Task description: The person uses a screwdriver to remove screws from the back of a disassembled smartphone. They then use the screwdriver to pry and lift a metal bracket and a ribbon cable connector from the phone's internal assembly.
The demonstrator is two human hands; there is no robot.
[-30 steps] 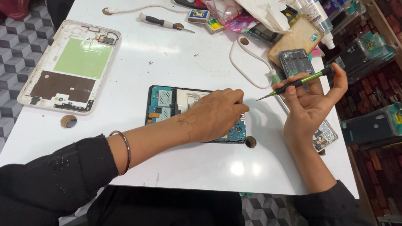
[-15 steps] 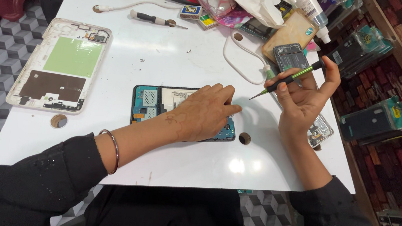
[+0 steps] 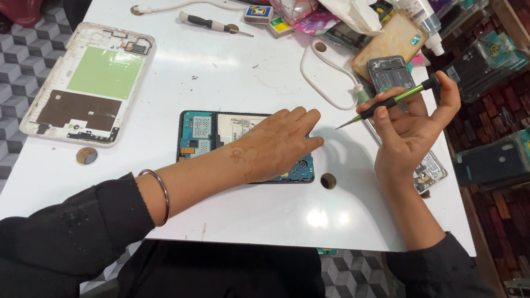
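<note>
Two hands at work | our left hand (image 3: 275, 145) spread flat, pinning opened phone (image 3: 204, 138) to table (image 3: 260, 200) | right hand (image 3: 409, 127) pinching green screwdriver (image 3: 389, 103), tip raised | step: mid-unscrewing, we judge | next calls for seating tip squarely on screw

head cam | looks steeply down | close over white table (image 3: 272, 72)
</note>
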